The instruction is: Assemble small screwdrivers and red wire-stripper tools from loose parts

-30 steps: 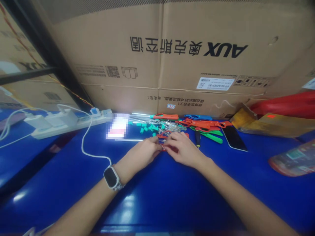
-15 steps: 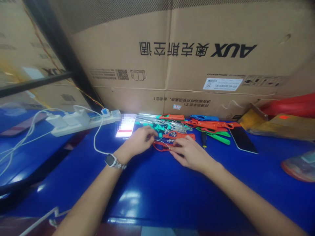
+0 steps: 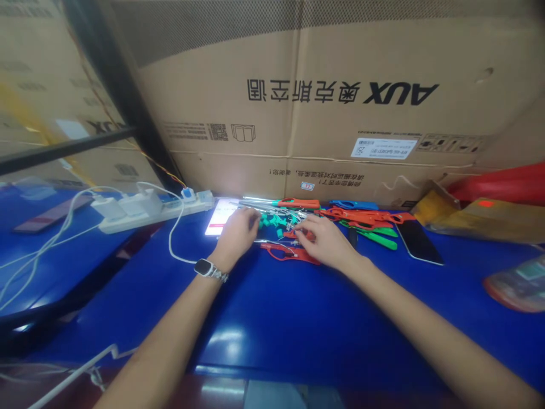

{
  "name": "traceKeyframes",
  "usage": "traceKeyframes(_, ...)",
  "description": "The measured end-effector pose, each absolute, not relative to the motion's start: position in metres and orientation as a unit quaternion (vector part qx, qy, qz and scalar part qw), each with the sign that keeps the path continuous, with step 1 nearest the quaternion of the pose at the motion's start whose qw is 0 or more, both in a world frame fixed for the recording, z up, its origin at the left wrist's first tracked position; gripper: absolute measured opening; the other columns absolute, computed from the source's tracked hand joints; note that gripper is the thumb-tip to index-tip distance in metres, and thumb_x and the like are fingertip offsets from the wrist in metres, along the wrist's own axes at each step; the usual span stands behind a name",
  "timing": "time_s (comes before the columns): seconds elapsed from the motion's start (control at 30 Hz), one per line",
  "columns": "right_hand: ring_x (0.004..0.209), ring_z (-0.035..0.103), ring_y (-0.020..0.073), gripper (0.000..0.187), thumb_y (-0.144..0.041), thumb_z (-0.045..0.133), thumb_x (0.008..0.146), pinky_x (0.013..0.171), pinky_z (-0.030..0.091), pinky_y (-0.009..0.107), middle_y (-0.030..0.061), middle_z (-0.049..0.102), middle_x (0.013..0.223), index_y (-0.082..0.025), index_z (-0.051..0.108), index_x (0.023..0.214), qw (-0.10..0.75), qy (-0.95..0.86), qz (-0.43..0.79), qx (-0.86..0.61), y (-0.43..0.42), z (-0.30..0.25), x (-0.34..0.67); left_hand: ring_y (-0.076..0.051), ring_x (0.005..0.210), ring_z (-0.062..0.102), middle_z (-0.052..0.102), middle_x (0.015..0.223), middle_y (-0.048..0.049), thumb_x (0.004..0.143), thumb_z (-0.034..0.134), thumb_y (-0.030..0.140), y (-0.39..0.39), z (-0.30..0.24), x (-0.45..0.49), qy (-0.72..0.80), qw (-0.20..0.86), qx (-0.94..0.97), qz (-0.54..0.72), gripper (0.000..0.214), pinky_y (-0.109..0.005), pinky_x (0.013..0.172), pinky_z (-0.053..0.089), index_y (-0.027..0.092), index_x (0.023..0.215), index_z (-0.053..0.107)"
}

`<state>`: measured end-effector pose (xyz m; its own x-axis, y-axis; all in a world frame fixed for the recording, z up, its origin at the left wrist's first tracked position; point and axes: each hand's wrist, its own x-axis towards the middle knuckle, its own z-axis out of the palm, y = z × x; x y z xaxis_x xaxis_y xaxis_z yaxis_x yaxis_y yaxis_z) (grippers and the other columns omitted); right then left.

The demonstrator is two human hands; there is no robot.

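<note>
My left hand [image 3: 237, 230], a watch on its wrist, reaches into a heap of thin metal rods and small teal caps [image 3: 272, 217] at the back of the blue table [image 3: 298, 318]; its fingers are curled and hidden among the parts. My right hand [image 3: 322, 241] rests over red-orange plastic handled tools, fingers bent at a red piece [image 3: 293, 234]. A red tool [image 3: 284, 253] lies flat just in front, between both hands.
A large cardboard box [image 3: 340, 113] walls the back. Orange, green and blue tools [image 3: 366, 218] lie to the right, then a dark phone [image 3: 419, 241]. A lit phone [image 3: 218, 215], a power strip [image 3: 140, 211] with chargers and white cables lie left. Packaged goods [image 3: 517, 281] sit far right.
Both hands moved away from me, from the red tool near the table's middle to the heap of rods and caps. The red tool now lies on the table.
</note>
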<state>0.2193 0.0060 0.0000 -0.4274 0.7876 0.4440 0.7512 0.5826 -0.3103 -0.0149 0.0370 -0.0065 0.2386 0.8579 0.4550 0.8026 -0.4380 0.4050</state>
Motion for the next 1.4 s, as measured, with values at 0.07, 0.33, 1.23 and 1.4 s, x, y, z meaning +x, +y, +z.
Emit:
traceKeyframes(0.07, 0.08, 0.064, 0.0189, 0.017, -0.018, 0.057, 0.088, 0.075, 0.047, 0.032, 0.0074, 0.069, 0.094, -0.018, 0.073, 0.094, 0.249, -0.839, 0.054, -0.481, 0.023, 0.005, 0.213, -0.023, 0.084, 0.061, 0.066, 0.09, -0.0084, 0.09, 0.053, 0.016, 0.037, -0.007, -0.015, 0.53, 0.05, 0.787, 0.311, 0.015, -0.035, 0.079, 0.048, 0.015, 0.093, 0.067)
traceKeyframes(0.33, 0.097, 0.065, 0.0238, 0.023, -0.025, 0.063, 0.085, 0.08, 0.045, 0.031, 0.0081, 0.071, 0.103, -0.024, 0.074, 0.106, 0.084, -0.883, 0.058, -0.459, 0.083, 0.022, 0.175, -0.024, 0.085, 0.062, 0.067, 0.092, -0.0081, 0.09, 0.054, 0.016, 0.031, -0.004, -0.012, 0.542, 0.037, 0.789, 0.287, 0.015, -0.035, 0.077, 0.048, 0.017, 0.093, 0.068)
traceKeyframes(1.23, 0.066, 0.054, 0.0099, 0.036, -0.051, 0.073, 0.076, 0.066, 0.043, 0.024, -0.0003, 0.067, 0.078, -0.017, 0.071, 0.088, 0.446, -0.588, 0.552, -0.388, 0.02, 0.004, 0.198, -0.016, 0.08, 0.062, 0.069, 0.094, -0.0049, 0.091, 0.061, 0.023, 0.009, 0.007, 0.014, 0.356, 0.178, 0.81, 0.431, 0.027, -0.03, 0.078, 0.051, 0.018, 0.117, 0.064)
traceKeyframes(1.4, 0.074, 0.059, 0.014, 0.04, -0.058, 0.071, 0.074, 0.073, 0.048, 0.028, 0.0006, 0.067, 0.081, -0.019, 0.068, 0.084, 0.464, -0.614, 0.476, -0.425, 0.003, 0.006, 0.207, -0.013, 0.069, 0.058, 0.064, 0.079, -0.0003, 0.09, 0.063, 0.025, 0.007, 0.004, 0.015, 0.352, 0.188, 0.831, 0.387, 0.03, -0.027, 0.07, 0.049, 0.019, 0.12, 0.062)
